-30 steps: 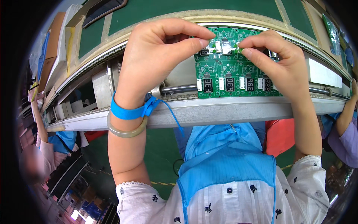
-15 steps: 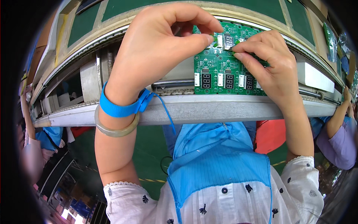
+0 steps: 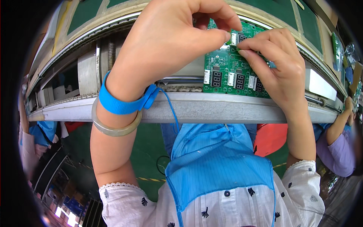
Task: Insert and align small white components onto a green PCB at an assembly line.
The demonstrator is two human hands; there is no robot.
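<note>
A green circuit board panel lies across the conveyor, its far and right parts hidden by my hands. It carries rows of black digit displays and white pin connectors. My left hand is over its far left part, thumb and forefinger curled close together with a small green part at the thumb tip. My right hand reaches over the panel from the right. Its thumb and forefinger are pinched close to a white connector, and what they hold is too small to name. A blue wrist strap circles my left wrist.
The conveyor's grey metal rail runs along the near side, with a chain beside it. Behind the panel is a pale frame with green panels. A white block sits to the right. Other people's arms show at both edges.
The view has shifted, so the panel appears farther right. My left hand has moved slightly right with it, and both hands remain pinched over the panel's far part.
</note>
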